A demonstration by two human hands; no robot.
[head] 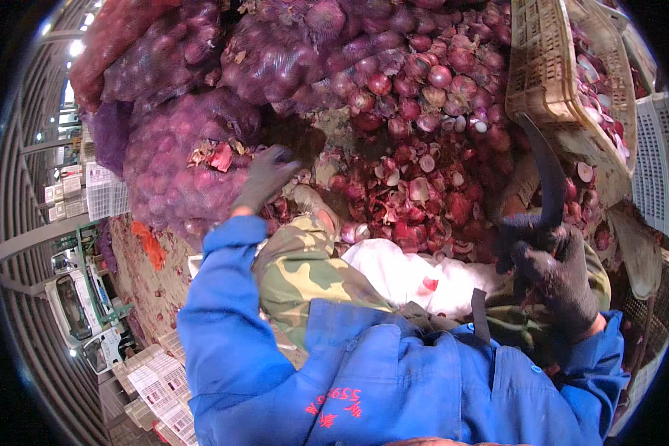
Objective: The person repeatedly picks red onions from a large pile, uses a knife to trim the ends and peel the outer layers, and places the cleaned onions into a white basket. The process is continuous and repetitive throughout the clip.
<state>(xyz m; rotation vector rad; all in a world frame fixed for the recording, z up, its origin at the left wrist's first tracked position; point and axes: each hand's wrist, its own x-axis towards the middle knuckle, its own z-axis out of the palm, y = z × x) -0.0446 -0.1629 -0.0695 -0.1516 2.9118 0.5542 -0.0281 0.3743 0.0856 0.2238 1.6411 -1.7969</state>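
Note:
My left hand (268, 174), in a dark glove and blurred by motion, is beside a purple mesh sack of red onions (178, 150). No object shows in it, and its finger positions are unclear. At the right, my gloved right hand (560, 273) grips a dark curved knife (546, 173); the handle is mostly hidden. Its blade points up towards a dirty cream plastic crate (541, 72). Ahead of me, loose red onions (412, 100) spill in a heap. Closer to my knees, cut onion pieces and skins (418, 195) cover the ground. White cloth (396, 273) lies across my lap.
More full mesh sacks (279, 61) stand at the back. The crate on the right holds cut onion pieces (596, 106), with a white crate (652, 161) beside it. Orange mesh (148, 245) lies on the left floor, near stacked crates (161, 384) and a parked truck (72, 306).

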